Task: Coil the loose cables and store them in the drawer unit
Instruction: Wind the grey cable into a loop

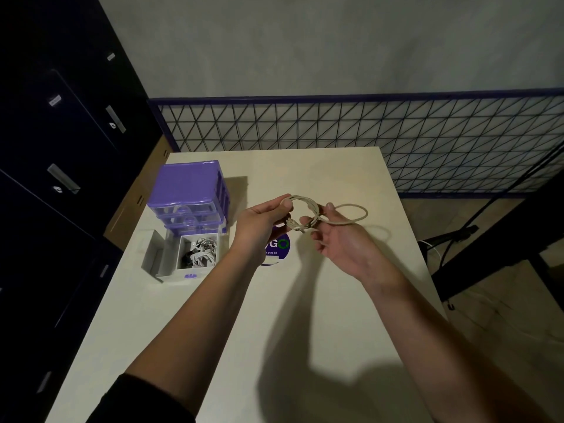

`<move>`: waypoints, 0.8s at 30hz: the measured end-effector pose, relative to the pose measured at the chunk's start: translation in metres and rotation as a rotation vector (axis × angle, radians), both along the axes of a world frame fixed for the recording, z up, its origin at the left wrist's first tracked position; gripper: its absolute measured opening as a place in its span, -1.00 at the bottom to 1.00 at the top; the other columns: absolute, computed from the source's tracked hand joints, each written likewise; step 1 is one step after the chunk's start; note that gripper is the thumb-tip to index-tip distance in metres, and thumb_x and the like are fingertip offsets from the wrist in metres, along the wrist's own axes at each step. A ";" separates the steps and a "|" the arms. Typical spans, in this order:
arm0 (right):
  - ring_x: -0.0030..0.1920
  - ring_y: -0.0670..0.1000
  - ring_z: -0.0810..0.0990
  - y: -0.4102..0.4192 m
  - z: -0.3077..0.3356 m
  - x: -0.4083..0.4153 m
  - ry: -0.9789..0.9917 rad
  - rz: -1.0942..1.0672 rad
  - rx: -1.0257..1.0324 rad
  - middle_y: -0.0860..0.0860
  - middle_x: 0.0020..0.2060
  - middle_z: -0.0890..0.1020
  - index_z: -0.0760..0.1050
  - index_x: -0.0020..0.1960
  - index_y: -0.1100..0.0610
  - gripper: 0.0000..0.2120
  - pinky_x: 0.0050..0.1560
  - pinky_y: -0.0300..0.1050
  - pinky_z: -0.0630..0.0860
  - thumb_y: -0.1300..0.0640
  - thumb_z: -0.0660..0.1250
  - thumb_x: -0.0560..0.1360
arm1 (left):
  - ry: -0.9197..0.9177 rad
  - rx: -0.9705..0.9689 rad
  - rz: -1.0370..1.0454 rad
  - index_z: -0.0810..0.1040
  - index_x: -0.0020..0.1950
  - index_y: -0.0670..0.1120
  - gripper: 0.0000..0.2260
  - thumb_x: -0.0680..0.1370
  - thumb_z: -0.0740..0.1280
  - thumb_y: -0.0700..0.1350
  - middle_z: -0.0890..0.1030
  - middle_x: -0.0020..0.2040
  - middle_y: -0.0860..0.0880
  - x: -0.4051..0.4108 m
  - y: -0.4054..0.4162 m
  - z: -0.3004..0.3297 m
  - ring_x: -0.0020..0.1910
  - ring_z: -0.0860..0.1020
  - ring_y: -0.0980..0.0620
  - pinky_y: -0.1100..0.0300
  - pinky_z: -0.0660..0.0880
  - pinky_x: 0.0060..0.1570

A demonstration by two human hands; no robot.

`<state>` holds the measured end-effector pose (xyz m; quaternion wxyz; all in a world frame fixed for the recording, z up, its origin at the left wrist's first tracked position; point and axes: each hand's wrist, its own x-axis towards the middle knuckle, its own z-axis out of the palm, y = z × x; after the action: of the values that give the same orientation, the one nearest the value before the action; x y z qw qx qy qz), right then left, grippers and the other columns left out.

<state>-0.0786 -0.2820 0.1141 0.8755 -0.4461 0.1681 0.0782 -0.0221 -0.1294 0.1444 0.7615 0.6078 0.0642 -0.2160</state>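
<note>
A thin white cable is wound into a small coil and held in the air above the table's middle. My left hand pinches the coil's left side. My right hand grips its right side, where a loose loop of the same cable sticks out to the right. The purple drawer unit stands at the table's left. Its bottom drawer is pulled out toward me and holds several coiled white and dark cables.
The white table carries a round purple sticker under my hands. Dark lockers stand on the left. A wire mesh panel runs behind the table. A black stand and cords are on the right.
</note>
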 end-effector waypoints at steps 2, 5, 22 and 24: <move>-0.29 -0.04 0.44 0.004 0.002 -0.002 -0.013 0.040 0.072 0.00 -0.14 0.66 0.52 0.18 0.09 -0.75 -0.22 -0.18 0.31 0.08 0.14 0.60 | -0.008 -0.001 0.019 0.65 0.07 -0.15 -0.86 0.52 0.41 -0.22 0.61 -0.08 -0.14 0.001 -0.002 0.001 -0.14 0.54 -0.03 0.29 0.59 -0.25; -0.24 0.02 0.54 0.006 0.004 -0.004 -0.065 0.063 0.203 0.04 -0.11 0.63 0.50 0.23 0.17 -0.68 -0.13 -0.12 0.47 0.22 0.24 0.48 | -0.016 -0.011 0.046 0.65 0.03 -0.12 -0.89 0.52 0.41 -0.21 0.62 -0.09 -0.12 0.003 -0.003 0.002 -0.14 0.56 -0.03 0.28 0.58 -0.23; -0.30 -0.01 0.61 0.013 -0.017 -0.014 0.032 0.301 -0.455 0.05 -0.29 0.57 0.54 0.12 0.27 -0.69 -0.27 -0.20 0.56 0.47 0.36 0.42 | -0.171 -0.056 0.276 0.60 0.21 -0.23 -0.75 0.53 0.40 -0.26 0.63 -0.17 -0.07 0.032 -0.011 0.021 -0.23 0.56 0.06 0.20 0.63 -0.07; -0.30 -0.01 0.60 0.014 -0.025 -0.017 0.077 0.307 -0.536 0.08 -0.31 0.58 0.55 0.05 0.25 -0.74 -0.31 -0.23 0.55 0.49 0.34 0.42 | -0.189 -0.070 0.301 0.61 0.19 -0.23 -0.76 0.52 0.40 -0.27 0.65 -0.16 -0.08 0.037 -0.011 0.025 -0.19 0.57 0.02 0.19 0.62 -0.09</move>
<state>-0.0951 -0.2676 0.0895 0.6978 -0.6779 0.1463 0.1791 0.0148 -0.1409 0.1691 0.8084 0.5823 0.0749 -0.0437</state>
